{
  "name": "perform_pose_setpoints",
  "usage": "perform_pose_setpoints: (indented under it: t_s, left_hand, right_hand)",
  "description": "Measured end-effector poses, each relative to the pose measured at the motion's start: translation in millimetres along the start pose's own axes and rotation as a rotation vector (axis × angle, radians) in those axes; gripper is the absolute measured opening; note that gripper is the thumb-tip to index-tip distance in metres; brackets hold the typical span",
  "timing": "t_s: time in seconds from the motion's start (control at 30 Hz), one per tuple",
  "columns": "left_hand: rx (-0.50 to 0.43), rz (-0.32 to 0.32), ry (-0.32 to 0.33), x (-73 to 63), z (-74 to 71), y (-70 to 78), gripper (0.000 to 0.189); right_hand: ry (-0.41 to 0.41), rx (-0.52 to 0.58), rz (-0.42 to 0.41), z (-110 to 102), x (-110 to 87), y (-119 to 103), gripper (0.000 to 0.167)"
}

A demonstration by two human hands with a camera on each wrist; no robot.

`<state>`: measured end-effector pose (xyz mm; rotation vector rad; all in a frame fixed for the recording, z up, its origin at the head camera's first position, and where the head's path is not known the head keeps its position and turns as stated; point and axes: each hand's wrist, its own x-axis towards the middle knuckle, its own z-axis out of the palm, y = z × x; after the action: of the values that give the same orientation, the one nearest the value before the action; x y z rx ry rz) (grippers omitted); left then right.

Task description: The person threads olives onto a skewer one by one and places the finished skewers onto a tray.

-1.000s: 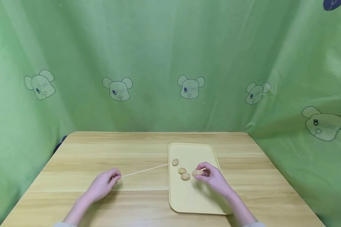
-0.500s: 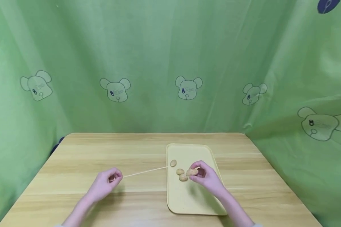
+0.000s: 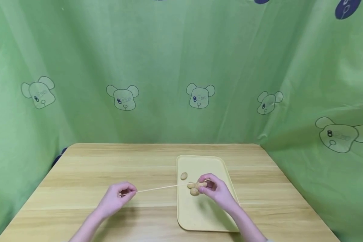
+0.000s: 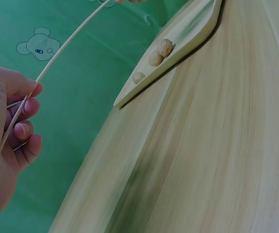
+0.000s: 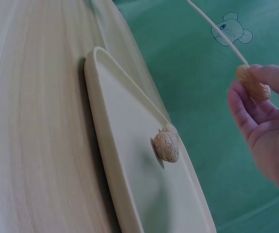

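Note:
My left hand (image 3: 115, 198) pinches a thin wooden skewer (image 3: 160, 188) near one end, between thumb and forefinger. In the left wrist view the skewer's near end (image 4: 16, 119) runs back along the palm. Thumb and fingers of my right hand (image 3: 216, 192) grip a wrinkled tan oval piece (image 5: 252, 83) above the pale yellow tray (image 3: 205, 220). The skewer's far end meets that piece in the right wrist view; whether it has pierced it, I cannot tell. Similar pieces lie on the tray: one (image 3: 184, 175) toward the back, two (image 3: 194, 191) close together below the skewer.
The tray stands on a wood-grain table (image 3: 151, 215), right of its middle. Behind and beside the table hangs a green curtain (image 3: 160, 67) printed with bear heads. The tray has a low raised rim (image 5: 111, 160).
The left hand has moved slightly right, bringing the skewer over the tray. My right hand has shifted left with its piece, and skewer tip and piece have come together.

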<state>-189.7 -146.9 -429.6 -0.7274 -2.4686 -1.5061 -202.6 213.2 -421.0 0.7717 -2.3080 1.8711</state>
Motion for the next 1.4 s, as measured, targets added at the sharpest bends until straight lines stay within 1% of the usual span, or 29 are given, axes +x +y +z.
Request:
perform_pose_setpoints:
  t_s: [0.1,0.23,0.37,0.47,0.93,1.07,1.17,1.3,1.4]
  left_hand:
    - [-0.014,-0.004,0.002,-0.4,0.9,0.1,0.007]
    - [-0.021,-0.016,0.004,-0.4,1.1,-0.4,0.007]
    - [0.0,0.003,0.012,-1.5,1.9,-3.7,0.007]
    - [0.004,0.014,0.013,-3.0,2.5,-5.5,0.009]
    - [-0.009,0.017,0.013,-6.4,0.3,-4.6,0.007]
    - [0.026,0.031,0.007,-7.3,0.4,-7.3,0.007]
    - [0.037,0.035,0.004,-6.8,1.6,-8.0,0.005]
    - [0.013,0.025,-0.001,-4.5,2.9,-8.3,0.004]
    - [0.01,0.027,0.008,-3.1,3.8,-8.4,0.007]
  right_hand:
    - [-0.009,0.02,-0.017,0.5,-0.4,1.4,0.025]
    - [-0.019,0.044,-0.004,0.8,-0.7,2.2,0.03]
    - [-0.008,0.013,-0.034,1.3,-0.9,2.9,0.03]
    - [-0.003,0.011,-0.062,1.5,-1.4,3.9,0.028]
    - [-0.025,0.059,-0.073,2.6,-4.6,10.5,0.028]
    - [-0.035,0.07,-0.082,4.4,-4.3,9.8,0.028]
    - [-0.032,0.059,-0.117,6.5,-4.1,10.4,0.027]
    - [-0.033,0.037,-0.171,10.0,-3.8,12.9,0.028]
    - [-0.034,0.041,-0.191,12.4,-4.2,14.1,0.025]
